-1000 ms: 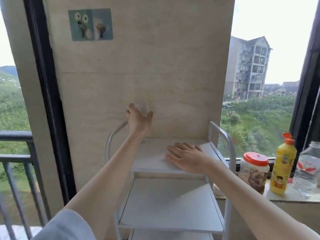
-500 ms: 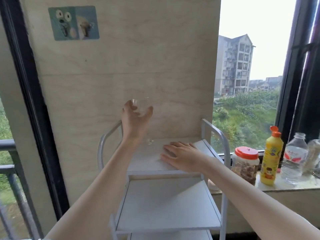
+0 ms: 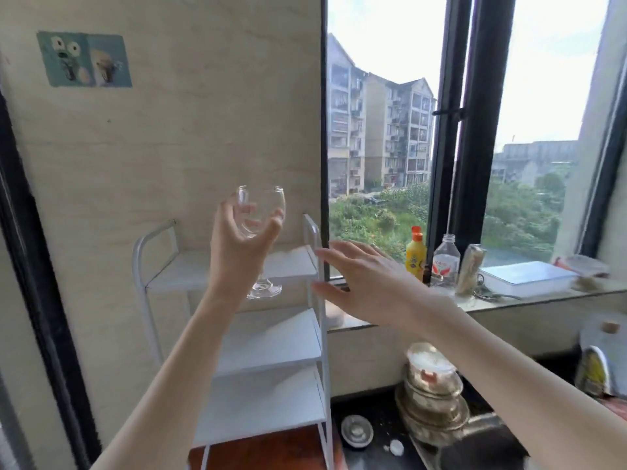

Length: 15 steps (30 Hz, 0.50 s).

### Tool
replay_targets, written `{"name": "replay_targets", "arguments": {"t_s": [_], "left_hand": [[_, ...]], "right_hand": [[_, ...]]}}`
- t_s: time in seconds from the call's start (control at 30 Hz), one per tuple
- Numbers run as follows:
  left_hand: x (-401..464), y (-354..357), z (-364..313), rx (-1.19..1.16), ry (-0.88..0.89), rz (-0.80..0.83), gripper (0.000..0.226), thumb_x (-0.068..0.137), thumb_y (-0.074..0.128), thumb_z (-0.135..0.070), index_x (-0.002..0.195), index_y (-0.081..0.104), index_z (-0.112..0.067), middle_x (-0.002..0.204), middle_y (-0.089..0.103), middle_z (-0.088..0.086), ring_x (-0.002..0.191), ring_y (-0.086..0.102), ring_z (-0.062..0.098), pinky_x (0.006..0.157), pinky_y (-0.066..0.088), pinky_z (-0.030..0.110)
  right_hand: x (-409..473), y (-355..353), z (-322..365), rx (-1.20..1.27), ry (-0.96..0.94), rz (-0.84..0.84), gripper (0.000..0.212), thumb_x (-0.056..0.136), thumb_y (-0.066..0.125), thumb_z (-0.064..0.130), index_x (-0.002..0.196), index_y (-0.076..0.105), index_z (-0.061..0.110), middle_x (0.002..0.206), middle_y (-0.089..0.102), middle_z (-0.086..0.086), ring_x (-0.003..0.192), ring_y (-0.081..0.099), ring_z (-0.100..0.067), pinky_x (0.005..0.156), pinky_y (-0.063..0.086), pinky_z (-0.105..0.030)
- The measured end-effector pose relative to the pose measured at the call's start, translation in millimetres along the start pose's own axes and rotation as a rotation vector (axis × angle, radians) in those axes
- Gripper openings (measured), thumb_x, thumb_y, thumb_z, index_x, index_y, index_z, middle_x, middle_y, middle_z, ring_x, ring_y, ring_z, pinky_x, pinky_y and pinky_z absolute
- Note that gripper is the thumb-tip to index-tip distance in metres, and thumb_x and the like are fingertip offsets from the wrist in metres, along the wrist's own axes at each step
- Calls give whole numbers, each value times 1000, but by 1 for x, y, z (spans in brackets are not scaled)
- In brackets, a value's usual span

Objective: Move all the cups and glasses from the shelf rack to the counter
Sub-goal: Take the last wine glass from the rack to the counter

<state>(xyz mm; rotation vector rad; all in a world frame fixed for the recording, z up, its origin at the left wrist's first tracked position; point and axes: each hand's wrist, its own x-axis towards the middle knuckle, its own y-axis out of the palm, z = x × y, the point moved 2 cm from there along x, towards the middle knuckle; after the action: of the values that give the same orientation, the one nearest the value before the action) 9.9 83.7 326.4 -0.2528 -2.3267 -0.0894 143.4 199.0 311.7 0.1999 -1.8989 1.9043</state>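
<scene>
The wine glass (image 3: 260,212), gripped by its bowl in the left hand (image 3: 237,245) while the right hand (image 3: 366,283) is spread empty, could be knocked against the shelf rack (image 3: 314,232) rail and chipped.

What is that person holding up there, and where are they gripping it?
The left hand holds a clear wine glass by its bowl, with fingers and thumb wrapped around it. The right hand is open and holds nothing.
</scene>
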Motion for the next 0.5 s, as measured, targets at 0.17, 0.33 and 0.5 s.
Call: {"name": "replay_targets", "arguments": {"t_s": [0.17,0.33,0.5], "left_hand": [[-97,57,-49,-100,-59,231,61,79,67,-32,129,41,-11,111,56,0,84,57,0,71,50,19],[-197,129,-102,-172,-80,478,67,78,67,-37,131,37,-9,112,57,-6,100,59,10,84,48,27],[-292,217,-165,-317,-116,717,58,78,68,-32,125,44,-6,116,59,10,93,62,19,85,52,39]], "right_hand": [[-121,-19,-62,-21,244,87,60,90,35,56,143,20,33,155,19,2,143,14,-20,115,14,-47],[-256,-39,-129,-89,523,143,65,89,35,58,145,15,32,157,15,2,144,11,-20,114,11,-52],[-398,-71,-177,-179,776,93,64,89,37,57,144,19,31,155,20,0,143,15,-20,114,16,-49]]}}
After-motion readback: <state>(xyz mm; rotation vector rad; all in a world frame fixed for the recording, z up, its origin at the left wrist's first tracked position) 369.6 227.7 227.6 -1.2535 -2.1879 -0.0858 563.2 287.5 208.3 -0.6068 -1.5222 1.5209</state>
